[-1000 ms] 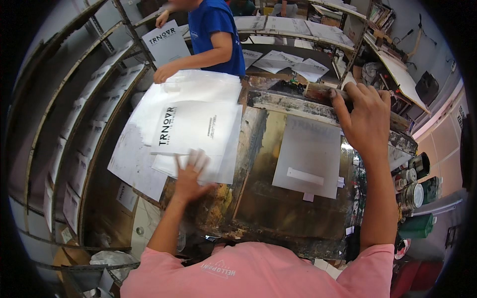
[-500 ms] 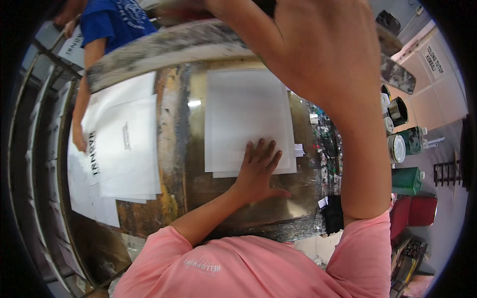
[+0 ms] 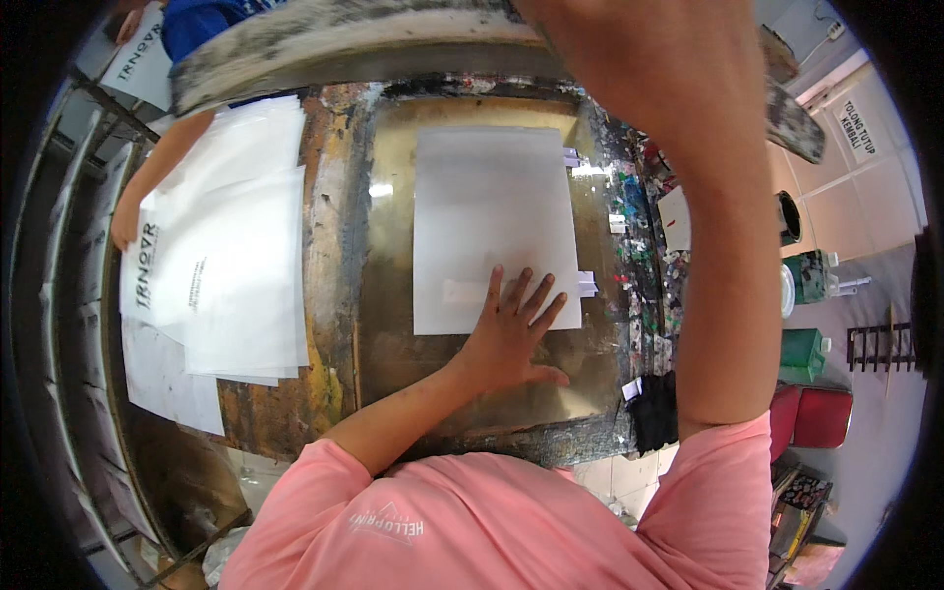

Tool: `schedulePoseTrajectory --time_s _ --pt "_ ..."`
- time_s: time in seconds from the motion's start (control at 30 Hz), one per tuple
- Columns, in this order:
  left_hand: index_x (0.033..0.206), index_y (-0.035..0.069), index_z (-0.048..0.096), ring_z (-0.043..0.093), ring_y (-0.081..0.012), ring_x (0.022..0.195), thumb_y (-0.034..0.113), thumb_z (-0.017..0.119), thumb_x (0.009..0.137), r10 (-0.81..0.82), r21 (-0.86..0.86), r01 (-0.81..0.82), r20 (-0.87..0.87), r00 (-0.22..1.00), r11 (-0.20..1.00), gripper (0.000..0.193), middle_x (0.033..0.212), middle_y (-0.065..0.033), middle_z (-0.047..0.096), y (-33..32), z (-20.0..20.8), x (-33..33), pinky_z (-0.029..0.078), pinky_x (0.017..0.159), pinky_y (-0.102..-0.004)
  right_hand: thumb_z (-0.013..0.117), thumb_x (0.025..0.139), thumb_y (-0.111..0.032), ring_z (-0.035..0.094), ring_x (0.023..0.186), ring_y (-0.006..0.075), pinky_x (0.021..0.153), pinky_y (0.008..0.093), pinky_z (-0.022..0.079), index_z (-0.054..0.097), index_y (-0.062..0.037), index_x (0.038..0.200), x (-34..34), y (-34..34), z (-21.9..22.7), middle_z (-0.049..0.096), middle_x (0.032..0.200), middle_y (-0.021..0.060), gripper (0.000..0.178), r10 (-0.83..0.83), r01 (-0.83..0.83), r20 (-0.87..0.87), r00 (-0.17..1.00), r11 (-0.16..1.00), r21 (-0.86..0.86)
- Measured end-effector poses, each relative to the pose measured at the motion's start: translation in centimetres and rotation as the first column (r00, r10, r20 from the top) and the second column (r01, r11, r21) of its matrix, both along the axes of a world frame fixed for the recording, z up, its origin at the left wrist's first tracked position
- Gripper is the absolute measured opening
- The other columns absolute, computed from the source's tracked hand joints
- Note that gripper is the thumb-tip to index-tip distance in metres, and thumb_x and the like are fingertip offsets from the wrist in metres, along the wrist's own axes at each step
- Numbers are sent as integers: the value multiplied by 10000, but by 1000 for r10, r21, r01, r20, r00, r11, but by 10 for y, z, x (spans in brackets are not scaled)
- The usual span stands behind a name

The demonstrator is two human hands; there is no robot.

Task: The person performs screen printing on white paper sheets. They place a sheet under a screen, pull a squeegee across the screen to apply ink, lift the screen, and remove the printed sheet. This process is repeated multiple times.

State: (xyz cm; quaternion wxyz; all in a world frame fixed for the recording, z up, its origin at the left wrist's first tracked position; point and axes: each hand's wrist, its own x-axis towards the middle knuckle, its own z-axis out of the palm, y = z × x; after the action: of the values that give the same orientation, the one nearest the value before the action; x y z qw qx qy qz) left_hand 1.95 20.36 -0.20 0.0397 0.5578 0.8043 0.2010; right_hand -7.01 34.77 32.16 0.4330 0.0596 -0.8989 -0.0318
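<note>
"Two bare hands are in view. Where is the thing they are nearest to?"

"A pale grey, translucent rectangular sheet (image 3: 492, 211) lies flat on a glossy, brass-brown flat board (image 3: 418, 388). Take that sheet as the landmark."

"And the left hand (image 3: 511, 324)?"

"Palm down at the sheet's near edge, towards its right corner. The fingers are spread wide over the sheet, the thumb points away to the right, and nothing is gripped."

"The right hand (image 3: 639, 64)?"

"Raised beyond the sheet's far right corner. The top of the view cuts off its fingers, so I cannot tell how far they are closed or what they hold. A long, smeared grey-and-black bar (image 3: 265, 59) runs beyond the sheet's far edge, seen just beside that hand."

"What flanks the sheet?"

"On its right, a small white folded tab (image 3: 587, 284) sits just beside the edge; a crumpled black cloth (image 3: 653, 413) lies further off, past the near right corner. On its left, well apart, is a loose stack of white sheets with black print (image 3: 246, 285)."

"Anyone else?"

"A co-worker's hand (image 3: 125, 226) is at that stack's outer edge, far left of the sheet. Its grip I cannot make out. Beyond it shows a bright blue cloth garment (image 3: 202, 28)."
</note>
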Motion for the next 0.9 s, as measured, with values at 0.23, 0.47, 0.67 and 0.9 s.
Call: schedulePoseTrajectory --time_s 0.23,0.47,0.67,0.9 --pt "1735 81 223 680 -230 1110 396 1046 671 133 555 -687 725 676 468 1381 1369 -123 657 -121 115 -59 563 910 -382 666 1023 -517 669 825 363 843 490 446 716 -70 1252 61 -27 -47 712 915 159 505 -83 91 142 986 995 -50" --pt "1555 -29 539 675 -342 1212 446 1077 582 408 201 -784 763 501 588 1209 1418 -175 639 -186 57 -22 542 1008 -481 734 975 -477 610 1054 317 905 465 441 767 -114 1178 146 -37 -173 680 1106 105 417 100 -10 695 712 991 -133" --pt "1423 111 725 492 -317 1180 772 962 421 769 20 -773 89 633 634 1223 1133 -92 542 -197 -5 -14 312 1090 -512 808 908 -403 671 1063 331 974 503 532 750 -127 1247 171 -58 -244 728 1199 92 441 214 9 701 680 954 -299" --pt "1416 72 710 513 -318 1132 728 989 421 756 -14 -762 136 640 647 1224 1135 -95 540 -199 -4 -12 341 1041 -500 878 828 -335 662 1015 334 841 464 579 704 -124 1282 76 -6 -302 701 1183 115 530 230 -96 502 834 955 -280"
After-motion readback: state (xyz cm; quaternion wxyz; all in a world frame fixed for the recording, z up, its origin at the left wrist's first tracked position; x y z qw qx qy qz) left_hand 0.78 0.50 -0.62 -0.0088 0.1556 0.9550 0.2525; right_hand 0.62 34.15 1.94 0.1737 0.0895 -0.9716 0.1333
